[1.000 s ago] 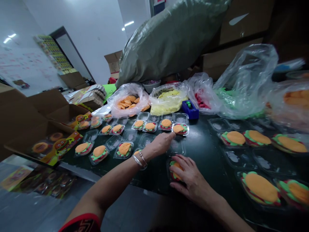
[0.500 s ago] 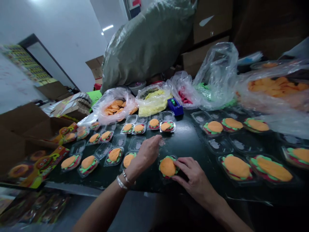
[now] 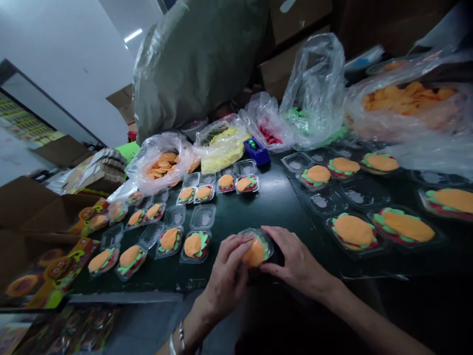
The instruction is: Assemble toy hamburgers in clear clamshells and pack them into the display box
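A toy burger in a clear plastic case point(image 3: 256, 248) sits near the front edge of the dark green table point(image 3: 273, 204). Both my hands grip it. My left hand point(image 3: 226, 276) is closed on its left side, fingers over the clear lid. My right hand point(image 3: 293, 259) curls around its right side. A row of packed burger cases point(image 3: 194, 245) lies just left of my left hand. Empty clear cases point(image 3: 204, 215) lie behind them.
Plastic bags of orange point(image 3: 162, 165), yellow point(image 3: 221, 148), red point(image 3: 268, 133) and green point(image 3: 314, 123) pieces line the back, with a blue tape dispenser point(image 3: 257, 152). More burger cases point(image 3: 354, 230) fill the right side. Cardboard boxes point(image 3: 33, 217) stand at left. A big grey sack point(image 3: 195, 59) looms behind.
My left hand drew back from the far cases and closed on the burger's left side with a clear lid over it. The view shifted right and down.
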A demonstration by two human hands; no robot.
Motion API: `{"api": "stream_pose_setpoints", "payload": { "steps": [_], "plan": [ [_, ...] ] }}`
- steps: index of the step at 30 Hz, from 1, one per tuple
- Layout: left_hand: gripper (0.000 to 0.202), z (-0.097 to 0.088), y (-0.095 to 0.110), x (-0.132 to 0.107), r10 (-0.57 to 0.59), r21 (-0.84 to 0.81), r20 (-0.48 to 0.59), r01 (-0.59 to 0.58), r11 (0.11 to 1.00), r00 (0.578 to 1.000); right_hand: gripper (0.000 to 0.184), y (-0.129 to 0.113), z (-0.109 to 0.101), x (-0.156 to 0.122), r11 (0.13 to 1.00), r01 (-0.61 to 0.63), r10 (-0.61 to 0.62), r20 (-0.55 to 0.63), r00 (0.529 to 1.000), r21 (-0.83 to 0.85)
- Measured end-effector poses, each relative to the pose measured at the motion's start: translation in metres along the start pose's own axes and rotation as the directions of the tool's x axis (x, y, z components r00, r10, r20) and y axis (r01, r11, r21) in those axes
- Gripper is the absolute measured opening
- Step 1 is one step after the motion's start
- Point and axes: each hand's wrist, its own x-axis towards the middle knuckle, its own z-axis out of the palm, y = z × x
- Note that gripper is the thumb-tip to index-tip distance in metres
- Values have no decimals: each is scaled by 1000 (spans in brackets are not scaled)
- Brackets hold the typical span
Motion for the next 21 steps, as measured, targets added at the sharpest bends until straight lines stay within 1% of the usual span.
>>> {"api": "stream_pose_setpoints", "payload": {
  "steps": [1,2,3,4,5,7,8,10,11,14,21],
  "plan": [
    [43,-4,0,5,-76,-45,-20,75,996,997,78,1,-2,1,1000,8,-9,26,1000,18],
    [40,-10,-1,11,-154,-92,-13,152,984,988,83,3,-4,2,999,19,-21,47,999,35],
    [39,-17,-2,17,-212,-130,26,214,968,977,87,5,-5,3,998,28,-31,67,997,53],
    [41,-24,-3,22,-240,-154,95,252,955,966,89,6,-7,4,997,34,-40,85,996,70],
    [47,-32,-4,26,-238,-163,182,268,950,954,89,8,-8,5,996,36,-44,99,994,86],
    [66,-46,-8,30,-187,-155,365,257,954,912,85,11,-8,6,994,29,-42,124,991,106],
    [74,-51,-10,31,-159,-141,429,240,961,889,83,11,-8,5,994,23,-38,130,991,108],
    [83,-55,-15,30,-125,-107,488,201,974,864,81,12,-7,4,994,13,-26,126,992,107],
    [84,-56,-17,29,-115,-88,493,181,980,862,81,12,-7,3,994,5,-17,120,993,106],
    [84,-50,-22,28,-100,-45,467,137,990,879,80,11,-5,2,995,-9,-2,106,994,103],
    [83,-30,-29,23,-99,-23,388,117,993,916,80,13,-4,1,994,-9,-3,104,995,113]
  ]
}}
